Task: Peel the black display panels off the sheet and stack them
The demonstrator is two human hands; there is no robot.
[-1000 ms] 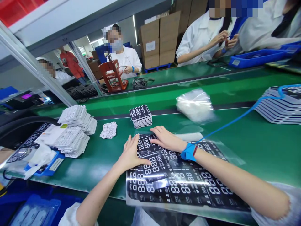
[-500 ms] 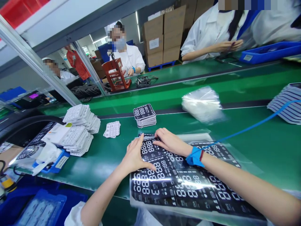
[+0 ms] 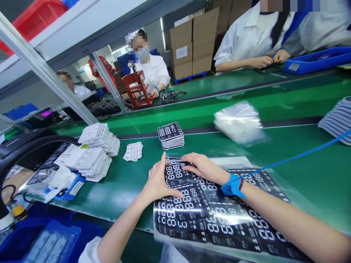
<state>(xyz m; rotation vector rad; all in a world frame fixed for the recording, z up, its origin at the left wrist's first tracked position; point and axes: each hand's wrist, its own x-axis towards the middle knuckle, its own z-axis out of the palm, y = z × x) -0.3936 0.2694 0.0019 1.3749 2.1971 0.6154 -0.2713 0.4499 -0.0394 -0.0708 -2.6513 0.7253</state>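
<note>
Sheets of black display film (image 3: 219, 219) printed with white digit segments lie on the green bench under both my hands. A smaller black display panel (image 3: 175, 173) lies on top, between my hands. Along its left side rests my left hand (image 3: 159, 184), thumb stretched over the film and fingers spread apart from it. My right hand (image 3: 199, 164) has its fingertips closed at the panel's upper right edge; what exactly they pinch is partly hidden. A blue band (image 3: 233, 186) with a blue cord circles my right wrist.
A stack of cut black panels (image 3: 170, 135) stands ahead, beside a few white plates (image 3: 133, 151). White plate piles (image 3: 95, 160) and a blue tray (image 3: 72, 186) are left. Clear plastic bags (image 3: 238, 122) lie right, near striped plates (image 3: 337, 120). Co-workers (image 3: 153, 69) sit opposite.
The view has shifted slightly, moving the scene a little right in the picture. My hands stay at the same panel with almost the same pose. Opposite, a co-worker's hands have moved lower.
</note>
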